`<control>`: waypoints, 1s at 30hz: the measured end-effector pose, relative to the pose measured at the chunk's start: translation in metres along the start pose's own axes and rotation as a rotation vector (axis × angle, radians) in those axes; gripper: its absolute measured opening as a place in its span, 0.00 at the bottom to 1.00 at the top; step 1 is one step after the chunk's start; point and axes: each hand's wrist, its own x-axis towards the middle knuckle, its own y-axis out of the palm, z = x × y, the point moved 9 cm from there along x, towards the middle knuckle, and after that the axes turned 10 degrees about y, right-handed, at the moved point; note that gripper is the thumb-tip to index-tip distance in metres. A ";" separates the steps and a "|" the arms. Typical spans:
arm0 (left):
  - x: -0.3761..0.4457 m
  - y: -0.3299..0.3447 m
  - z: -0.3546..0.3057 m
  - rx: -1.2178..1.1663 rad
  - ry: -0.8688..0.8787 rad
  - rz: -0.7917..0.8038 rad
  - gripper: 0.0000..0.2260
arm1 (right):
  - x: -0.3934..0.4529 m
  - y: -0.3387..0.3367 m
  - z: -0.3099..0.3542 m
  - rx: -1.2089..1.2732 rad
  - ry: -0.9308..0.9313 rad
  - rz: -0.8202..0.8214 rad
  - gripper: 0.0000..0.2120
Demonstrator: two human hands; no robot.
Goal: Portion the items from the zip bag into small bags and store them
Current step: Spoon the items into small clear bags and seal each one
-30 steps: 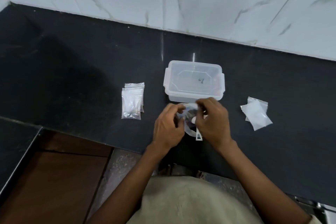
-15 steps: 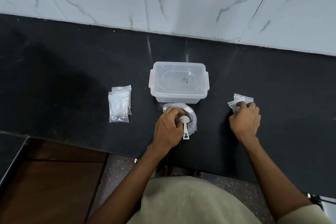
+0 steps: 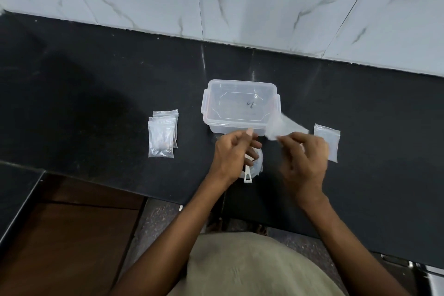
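Small bag [image 3: 284, 127] in right hand [image 3: 303, 156], beside left hand [image 3: 234, 151].

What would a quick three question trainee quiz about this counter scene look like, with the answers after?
1. True or false: the clear lidded container has its lid off.
2. Which hand holds the small empty bag? A left, B right.
3. Fill in: the filled small bags lie to the ____ of the container.

Key: 1 false, the lid is on. 2 B, the right hand pinches it; the left hand does not. 3 left.
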 end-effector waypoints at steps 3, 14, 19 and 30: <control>0.002 -0.005 -0.013 0.030 -0.007 -0.045 0.15 | -0.012 0.011 0.027 0.064 -0.075 0.086 0.07; -0.011 -0.040 -0.015 0.188 0.024 -0.242 0.04 | -0.012 0.046 0.028 0.591 0.569 0.474 0.04; -0.012 -0.044 -0.024 0.269 0.104 -0.243 0.04 | -0.018 0.059 0.022 0.634 0.849 0.511 0.10; -0.018 -0.036 -0.031 0.313 0.199 -0.129 0.05 | -0.009 0.063 0.017 0.620 0.973 0.566 0.07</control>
